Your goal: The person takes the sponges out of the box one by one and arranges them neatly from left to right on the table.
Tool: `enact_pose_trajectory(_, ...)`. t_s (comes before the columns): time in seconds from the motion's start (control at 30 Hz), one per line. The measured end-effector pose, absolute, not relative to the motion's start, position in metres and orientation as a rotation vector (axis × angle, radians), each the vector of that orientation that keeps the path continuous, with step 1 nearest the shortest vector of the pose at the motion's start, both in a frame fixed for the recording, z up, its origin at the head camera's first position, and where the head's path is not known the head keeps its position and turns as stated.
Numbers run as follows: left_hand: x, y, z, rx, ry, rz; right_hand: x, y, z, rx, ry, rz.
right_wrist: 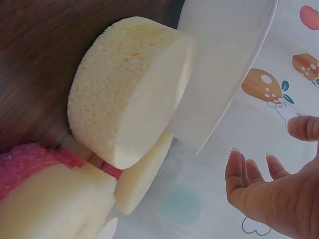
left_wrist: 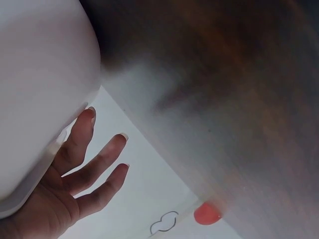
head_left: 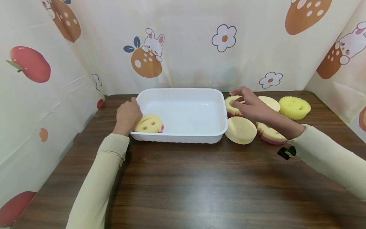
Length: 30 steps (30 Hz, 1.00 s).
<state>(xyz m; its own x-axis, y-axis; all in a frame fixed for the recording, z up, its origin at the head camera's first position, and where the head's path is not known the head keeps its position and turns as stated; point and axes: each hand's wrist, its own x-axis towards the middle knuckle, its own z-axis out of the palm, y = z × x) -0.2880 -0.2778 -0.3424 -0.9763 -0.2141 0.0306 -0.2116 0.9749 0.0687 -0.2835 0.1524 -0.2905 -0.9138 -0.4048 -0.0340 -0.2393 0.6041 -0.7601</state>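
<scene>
My left hand (head_left: 128, 116) grips the left rim of a white plastic tray (head_left: 186, 139). In the left wrist view its fingers (left_wrist: 102, 164) spread along the outer wall, the thumb hidden by the tray. Beside that hand, in the tray's front left corner, lies a cream face sponge (head_left: 149, 124) with a pink underside. My right hand (head_left: 251, 103) hovers with loosely bent fingers, holding nothing, over another face sponge (head_left: 231, 109) beyond the tray's right side. A thick round cream sponge (head_left: 240, 131) lies just in front, close to the tray wall.
Farther right are a bright yellow sponge (head_left: 295, 108), a cream round sponge (head_left: 270, 102) and a pink-backed sponge (head_left: 271, 133) partly under the right forearm. Dark wood table (head_left: 200, 184) spreads in front. A printed curtain (head_left: 191, 47) stands behind and at both sides.
</scene>
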Motion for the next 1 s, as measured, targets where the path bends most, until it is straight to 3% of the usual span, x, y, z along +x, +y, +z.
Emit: enact_pose_trajectory(1.0,-0.289,-0.277,-0.343,0.36,-3.103,-0.094,-0.293,0.133,-0.282,-0.531,2.629,-1.208)
